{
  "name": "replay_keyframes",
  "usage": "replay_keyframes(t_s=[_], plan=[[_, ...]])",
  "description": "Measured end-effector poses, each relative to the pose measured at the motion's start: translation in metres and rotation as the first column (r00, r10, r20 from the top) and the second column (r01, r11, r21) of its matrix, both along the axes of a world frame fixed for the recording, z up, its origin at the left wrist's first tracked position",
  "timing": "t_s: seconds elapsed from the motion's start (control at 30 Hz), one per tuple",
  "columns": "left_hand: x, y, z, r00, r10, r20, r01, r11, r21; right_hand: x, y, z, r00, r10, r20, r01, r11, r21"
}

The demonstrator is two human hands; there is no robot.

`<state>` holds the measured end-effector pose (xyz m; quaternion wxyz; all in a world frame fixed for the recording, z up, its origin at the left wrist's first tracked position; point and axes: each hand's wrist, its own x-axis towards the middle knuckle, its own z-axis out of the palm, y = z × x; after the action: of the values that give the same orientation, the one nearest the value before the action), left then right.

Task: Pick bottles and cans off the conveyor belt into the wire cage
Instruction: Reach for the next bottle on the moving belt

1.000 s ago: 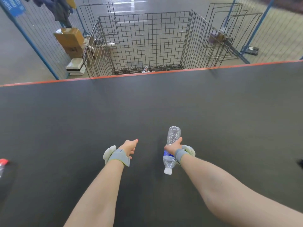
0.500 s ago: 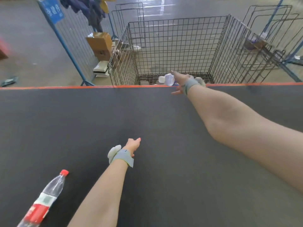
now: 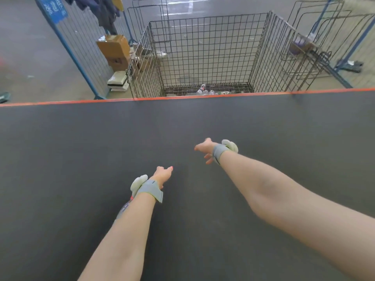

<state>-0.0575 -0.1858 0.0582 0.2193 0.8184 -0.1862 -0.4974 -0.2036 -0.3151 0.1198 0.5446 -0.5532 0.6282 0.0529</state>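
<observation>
a blue sign (image 3: 55, 8) in the upper left of the frame carried white chinese characters, too skewed to read with confidence; no brand showed anywhere else. the wire cage (image 3: 209, 47) stood at upper centre, just beyond the orange edge (image 3: 182, 97) of the dark conveyor belt (image 3: 81, 149). several clear bottles (image 3: 203, 90) lay on the cage floor close to that edge, their labels too small to read. one more clear bottle (image 3: 124, 208) lay on the belt at lower left of centre, mostly hidden beneath the left forearm. its long axis ran from lower left to upper right, with a red tip at the upper-right end beside the wrist, and its label was hidden. the left hand (image 3: 162, 175) hung over the belt with loosely curled fingers, gripping nothing. the right hand (image 3: 205, 149), higher and to the right, had its fingers loosely spread, also empty. each wrist wore a grey band (image 3: 150, 189) with a white puck. a cardboard box (image 3: 115, 49) sat left of the cage.
</observation>
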Motion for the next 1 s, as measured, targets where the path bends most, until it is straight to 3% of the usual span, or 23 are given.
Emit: replay_keyframes(t_s=[0.07, 0.13, 0.2, 0.27, 0.4, 0.53, 0.8, 0.9, 1.0], plan=[[-0.007, 0.020, 0.000, 1.000, -0.010, 0.026, 0.010, 1.000, -0.018, -0.008, 0.023, -0.013, 0.999, 0.025, -0.028, -0.024, 0.999, 0.028], [-0.014, 0.043, -0.004, 0.973, -0.100, 0.210, 0.103, 0.995, -0.001, -0.015, 0.042, -0.025, 1.000, 0.010, -0.011, -0.010, 0.999, 0.040], [-0.023, 0.071, -0.008, 0.840, -0.255, 0.479, 0.245, 0.966, 0.084, -0.024, 0.061, -0.032, 1.000, 0.024, -0.018, -0.024, 0.999, 0.025], [-0.032, 0.097, -0.011, 0.742, -0.374, 0.557, 0.344, 0.925, 0.162, -0.033, 0.076, -0.041, 0.999, 0.036, -0.031, -0.035, 0.999, 0.022], [-0.065, 0.130, -0.020, 0.749, -0.538, 0.388, 0.413, 0.836, 0.361, -0.056, 0.094, -0.052, 0.998, 0.039, -0.053, -0.037, 0.999, 0.039], [-0.092, 0.127, -0.023, 0.853, -0.462, 0.242, 0.412, 0.882, 0.230, -0.082, 0.090, -0.058, 0.998, 0.029, -0.061, -0.028, 1.000, 0.013], [-0.168, 0.084, -0.025, 0.731, -0.655, 0.190, 0.611, 0.753, 0.245, -0.128, 0.064, -0.053, 0.990, -0.141, -0.025, 0.141, 0.990, 0.005], [-0.187, 0.063, -0.027, 0.833, -0.548, 0.079, 0.538, 0.834, 0.121, -0.144, 0.044, -0.062, 0.979, -0.200, -0.032, 0.201, 0.980, 0.007], [-0.176, 0.031, -0.020, 0.968, -0.213, -0.135, 0.213, 0.977, -0.012, -0.153, 0.023, -0.066, 0.969, -0.245, -0.038, 0.244, 0.969, -0.037]])
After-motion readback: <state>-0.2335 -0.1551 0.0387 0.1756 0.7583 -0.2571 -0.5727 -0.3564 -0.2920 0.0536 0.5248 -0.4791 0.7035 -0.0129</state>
